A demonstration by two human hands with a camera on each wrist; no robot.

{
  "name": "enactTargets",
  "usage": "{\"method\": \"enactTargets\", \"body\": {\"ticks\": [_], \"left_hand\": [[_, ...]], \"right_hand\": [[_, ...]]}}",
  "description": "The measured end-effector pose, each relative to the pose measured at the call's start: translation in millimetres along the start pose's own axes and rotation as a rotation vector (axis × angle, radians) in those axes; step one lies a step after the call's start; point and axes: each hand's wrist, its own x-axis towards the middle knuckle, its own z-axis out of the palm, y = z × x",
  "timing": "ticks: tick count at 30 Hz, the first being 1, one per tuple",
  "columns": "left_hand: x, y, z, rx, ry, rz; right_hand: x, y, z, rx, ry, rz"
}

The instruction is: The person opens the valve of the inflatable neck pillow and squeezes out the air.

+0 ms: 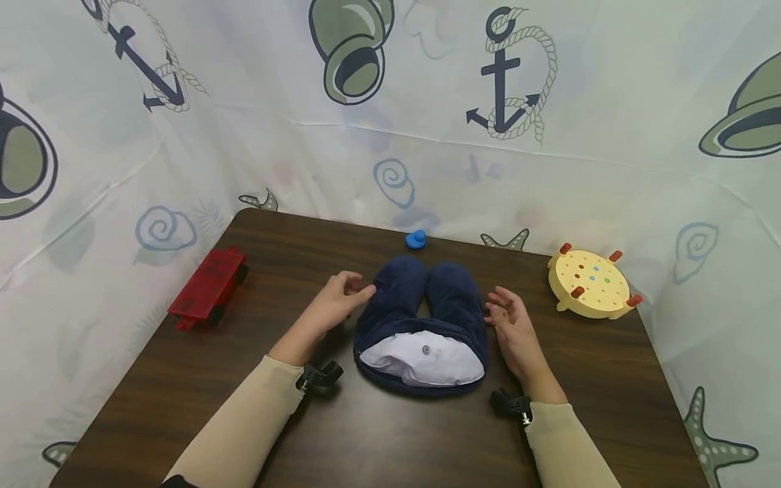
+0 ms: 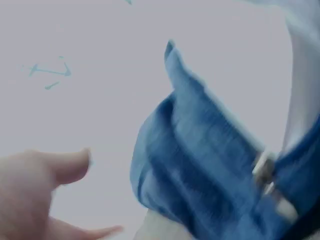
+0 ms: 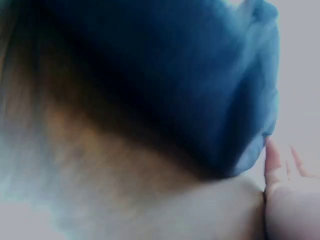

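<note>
A navy blue U-shaped neck pillow (image 1: 390,298) lies on the table, its two rounded arms pointing away from me. A white panel with a round snap button (image 1: 426,350) shows at its near end. My left hand (image 1: 338,298) is just left of the pillow, fingers loosely bent, thumb right at its edge. My right hand (image 1: 512,325) is at the right side, relaxed, fingertips close to the fabric. Neither hand grips anything. In the left wrist view, a small shiny metal piece (image 2: 264,170) shows on the blue fabric (image 2: 195,165). The right wrist view is blurred, with the pillow (image 3: 175,75) filling its top.
On the dark wood table (image 1: 390,440), a red board-like toy with black wheels (image 1: 207,285) is at the left. A small blue rubber duck (image 1: 416,239) sits at the far edge. At the right is a yellow round toy with reddish pegs (image 1: 588,285). A patterned curtain (image 1: 293,149) hangs behind.
</note>
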Motion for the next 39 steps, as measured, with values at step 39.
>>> {"method": "enactTargets", "body": {"ticks": [39], "left_hand": [[3.6, -43.4, 36.2, -1.018, -0.603, 0.059]], "right_hand": [[-34.9, 5, 19, 0.301, 0.235, 0.067]]}}
